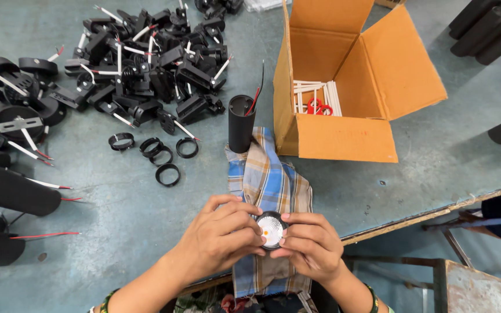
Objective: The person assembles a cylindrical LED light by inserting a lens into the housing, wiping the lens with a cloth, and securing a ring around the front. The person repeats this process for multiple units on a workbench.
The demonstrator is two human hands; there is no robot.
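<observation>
hidden: round lamp part [272,230] rim behind hands [262,237]; cut off: black cylinders [7,188] left

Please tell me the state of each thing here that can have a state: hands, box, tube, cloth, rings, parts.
left hand: closed on round lamp module
right hand: gripping the same module
round lamp module: held over the cloth, lens up
cardboard box: flaps open, white sticks inside
black tube: upright, wires sticking out
checked cloth: crumpled, hanging over table edge
black rings: loose, lying flat
black parts pile: heaped, unsorted
</observation>
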